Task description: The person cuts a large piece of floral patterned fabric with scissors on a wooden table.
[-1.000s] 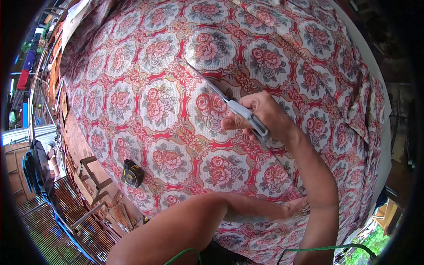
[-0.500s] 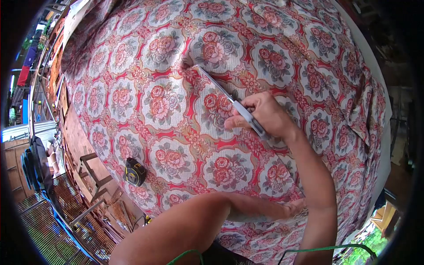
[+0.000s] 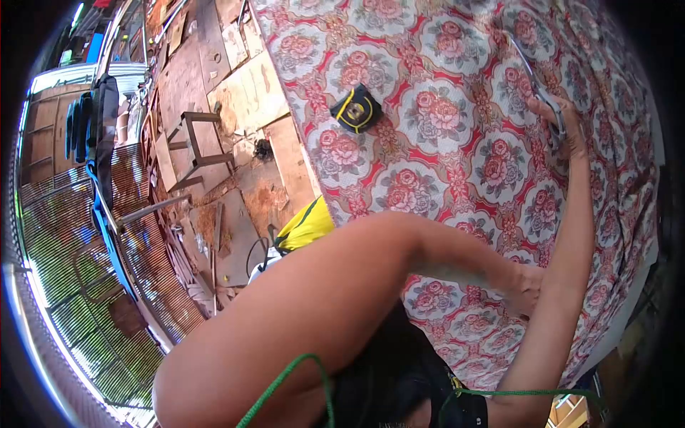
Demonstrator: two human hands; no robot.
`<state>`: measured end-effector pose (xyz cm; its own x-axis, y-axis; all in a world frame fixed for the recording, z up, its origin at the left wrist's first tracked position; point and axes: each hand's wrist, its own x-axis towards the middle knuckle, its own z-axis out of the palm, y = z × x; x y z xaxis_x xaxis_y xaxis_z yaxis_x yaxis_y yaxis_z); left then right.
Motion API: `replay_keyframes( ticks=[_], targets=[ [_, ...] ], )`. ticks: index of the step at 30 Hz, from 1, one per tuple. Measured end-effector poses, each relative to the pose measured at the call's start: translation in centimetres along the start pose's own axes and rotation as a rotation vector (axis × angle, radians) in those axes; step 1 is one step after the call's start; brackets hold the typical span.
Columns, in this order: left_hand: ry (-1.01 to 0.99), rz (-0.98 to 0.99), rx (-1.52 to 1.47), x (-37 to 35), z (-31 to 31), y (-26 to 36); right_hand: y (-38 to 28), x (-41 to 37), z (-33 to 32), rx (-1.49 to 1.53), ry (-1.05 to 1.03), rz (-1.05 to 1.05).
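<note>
My right hand [image 3: 567,127] is closed round the grey handle of a tool with a long, narrow metal blade [image 3: 526,65]. Its blade points up and left over a red-and-white floral cloth [image 3: 437,114]. Lower down, my left hand [image 3: 526,289] rests at the cloth, partly behind my right forearm, with its fingers blurred. A black and yellow tape measure [image 3: 357,109] lies on the cloth to the left of both hands.
Left of the cloth, a small metal-framed stool [image 3: 196,146] stands on a plywood-covered floor [image 3: 246,89] with scraps. A yellow bag [image 3: 307,225] sits by the cloth's edge. A slatted screen [image 3: 78,235] stands at far left. Green cords [image 3: 285,378] hang close to the camera.
The view has swung left and down, so the tape measure and my hands appear further right and higher. More floor, the stool and a yellow bag show. The tool stays in my right hand.
</note>
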<state>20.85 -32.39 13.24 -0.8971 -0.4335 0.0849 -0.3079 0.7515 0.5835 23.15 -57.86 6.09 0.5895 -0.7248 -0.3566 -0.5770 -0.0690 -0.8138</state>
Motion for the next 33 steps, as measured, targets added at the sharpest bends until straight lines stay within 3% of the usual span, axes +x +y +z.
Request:
replay_keyframes(
  ticks=[2, 3, 4, 6, 8, 9, 10, 11, 14, 17, 19, 21, 23, 25, 26, 27, 29, 30, 31, 32, 33],
  targets=[
    [-0.001, 0.043, -0.004, -2.0, 0.1, -0.9, -2.3, -1.6, 1.2, 0.099, 0.040, 0.010],
    [0.148, 0.095, 0.186, -3.5, 2.1, -2.3, -3.4, -2.4, 1.0, 0.202, 0.081, 0.024],
    [0.304, 0.163, 0.375, -4.4, 2.5, -3.5, -0.9, -1.7, 0.7, -0.032, 0.143, -0.341],
    [-0.004, 0.144, 0.557, -6.6, -1.2, -4.4, -0.7, -0.9, -0.4, -0.194, 0.072, -0.130],
    [-0.034, 0.150, 0.492, -8.1, -1.8, -6.6, 1.3, 0.2, -0.2, 0.040, -0.004, -0.156],
    [-0.033, 0.206, 0.494, -9.0, -2.5, -7.7, 0.3, -0.2, -0.5, -0.053, 0.009, -0.114],
    [-0.059, 0.188, 0.468, -10.1, -3.4, -9.1, 1.8, 0.8, -0.7, 0.085, -0.069, 0.063],
    [-0.089, 0.162, 0.436, -11.1, -4.1, -10.4, 1.5, 0.4, -0.8, 0.091, -0.040, 0.086],
    [-0.134, 0.175, 0.549, -12.2, -6.0, -14.6, 0.3, 0.0, -0.4, 0.144, -0.081, 0.034],
    [-0.028, 0.164, 0.569, -12.9, -5.8, -19.2, -1.7, -0.5, -0.7, 0.111, -0.120, 0.232],
    [0.055, 0.252, 0.603, -13.1, -5.6, -21.3, -3.3, -0.7, -0.4, 0.139, -0.083, 0.249],
    [0.052, 0.293, 0.397, -12.9, -6.1, -22.5, -3.0, -0.5, -0.5, -0.082, -0.086, 0.047],
    [0.044, 0.350, 0.432, -12.2, -6.3, -23.2, -4.5, -0.9, -1.0, -0.103, -0.091, 0.116],
    [0.130, 0.340, 0.543, -11.6, -6.0, -23.6, -7.9, -1.3, -1.4, 0.070, -0.141, 0.500],
    [0.138, 0.341, 0.526, -11.2, -5.7, -23.7, -9.0, -1.2, -1.6, 0.061, -0.134, 0.533],
    [0.167, 0.290, 0.467, -10.7, -5.4, -23.9, -8.7, -1.1, -1.7, 0.058, -0.142, 0.546],
    [0.197, 0.232, 0.404, -10.2, -7.8, -24.0, -9.3, -0.2, -1.7, -0.065, -0.095, 0.350],
    [0.003, 0.149, 0.363, -9.9, -10.5, -23.5, -11.0, -0.2, -2.3, 0.007, -0.125, 0.580],
    [-0.192, 0.067, 0.314, -9.7, -12.1, -23.1, -10.5, -0.3, -2.3, 0.008, -0.139, 0.586],
    [0.215, 0.083, 0.308, -8.3, -4.1, -24.9, -9.6, -0.2, -2.5, -0.022, -0.150, 0.539],
    [0.217, 0.072, 0.305, -7.9, -5.4, -25.1, -9.3, 0.1, -2.7, -0.053, -0.159, 0.487]
  ],
)
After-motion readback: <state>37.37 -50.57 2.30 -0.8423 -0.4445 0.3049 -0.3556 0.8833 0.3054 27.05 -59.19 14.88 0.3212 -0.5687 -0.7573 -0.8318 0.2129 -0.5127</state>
